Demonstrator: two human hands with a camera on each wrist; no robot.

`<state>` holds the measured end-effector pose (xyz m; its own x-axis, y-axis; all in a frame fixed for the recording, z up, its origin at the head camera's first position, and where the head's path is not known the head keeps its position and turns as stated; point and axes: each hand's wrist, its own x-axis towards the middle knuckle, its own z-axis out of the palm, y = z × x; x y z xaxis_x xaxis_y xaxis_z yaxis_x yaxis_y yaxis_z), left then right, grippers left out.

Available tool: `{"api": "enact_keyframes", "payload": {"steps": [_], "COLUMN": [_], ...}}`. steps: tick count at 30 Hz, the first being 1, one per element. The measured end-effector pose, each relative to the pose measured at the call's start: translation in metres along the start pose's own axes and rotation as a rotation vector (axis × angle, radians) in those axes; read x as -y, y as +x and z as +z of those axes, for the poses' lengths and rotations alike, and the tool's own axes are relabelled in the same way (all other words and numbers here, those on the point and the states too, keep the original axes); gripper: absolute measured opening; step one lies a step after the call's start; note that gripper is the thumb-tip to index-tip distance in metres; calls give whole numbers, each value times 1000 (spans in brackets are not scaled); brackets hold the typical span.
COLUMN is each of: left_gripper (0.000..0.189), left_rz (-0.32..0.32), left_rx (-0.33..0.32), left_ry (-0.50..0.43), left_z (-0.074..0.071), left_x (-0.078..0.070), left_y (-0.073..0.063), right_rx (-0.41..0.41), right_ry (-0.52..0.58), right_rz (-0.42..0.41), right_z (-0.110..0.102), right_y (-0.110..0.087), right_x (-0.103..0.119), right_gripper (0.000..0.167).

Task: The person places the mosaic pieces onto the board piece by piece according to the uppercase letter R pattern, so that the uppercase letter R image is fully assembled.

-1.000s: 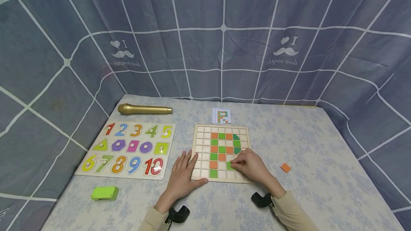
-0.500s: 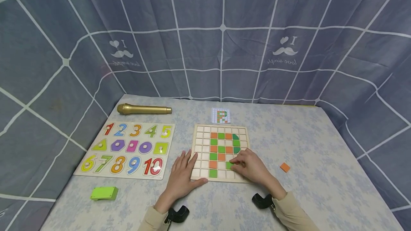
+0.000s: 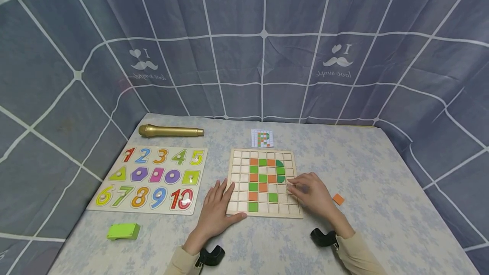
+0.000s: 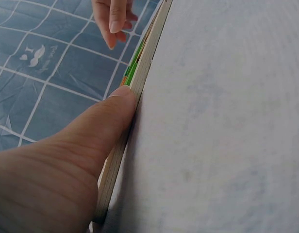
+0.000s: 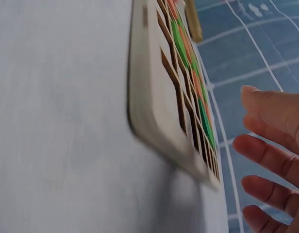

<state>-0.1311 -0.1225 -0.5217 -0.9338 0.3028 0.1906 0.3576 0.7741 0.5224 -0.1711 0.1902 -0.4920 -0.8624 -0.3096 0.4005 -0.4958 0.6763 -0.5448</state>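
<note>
A square wooden grid board [image 3: 238,168] lies on the table with orange and green tiles set in its cells. My left hand [image 3: 215,212] rests at its lower left corner, fingers spread along the left side; in the left wrist view the thumb [image 4: 103,121] presses the front edge. Over the board's right edge hovers my right hand [image 3: 316,196], holding nothing, with its fingers apart in the right wrist view. A green tile [image 3: 273,197] sits in a lower cell left of that hand. To the hand's right, one loose orange tile [image 3: 338,199] lies on the table.
Behind the board lies a small card [image 3: 262,138] printed with a coloured tile pattern. A number and shape puzzle board [image 3: 201,165] is at the left, with a gold microphone [image 3: 172,130] behind it and a green block [image 3: 123,231] in front. Grid-patterned cloth surrounds the table.
My right hand has let go of the green tile, leaving it in the cell, and has moved right towards the board's edge. The left hand stays in place.
</note>
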Motion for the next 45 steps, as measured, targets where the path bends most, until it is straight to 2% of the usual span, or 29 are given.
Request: {"api": "enact_keyframes", "payload": {"steps": [9,16,21,27,36,45], "left_gripper": [91,91,91,91,91,91], "left_rz": [3,3,-5,-4,6,-5], "left_rx": [-5,-6,-1,-1,-9,-1], "left_ry": [7,10,10,10,14,7], "left_z": [1,1,1,0,0,1], "left_x": [1,1,0,0,0,0], "left_y": [0,0,0,-1,-1,-1], "right_rx": [-172,-236,-237,-223,-102,-63], "right_ry": [-57,-120,-139,-166,-196,-227], "right_rz": [56,107,167,201,299,332], "right_z": [-25,-46,-57,-64,-68,-67], "right_y": [-15,-28,-37,-46,-53,-59], "right_x": [-22,-36,-42,-48,-53,-54], "right_gripper": [26,27,27,27,39,42]}}
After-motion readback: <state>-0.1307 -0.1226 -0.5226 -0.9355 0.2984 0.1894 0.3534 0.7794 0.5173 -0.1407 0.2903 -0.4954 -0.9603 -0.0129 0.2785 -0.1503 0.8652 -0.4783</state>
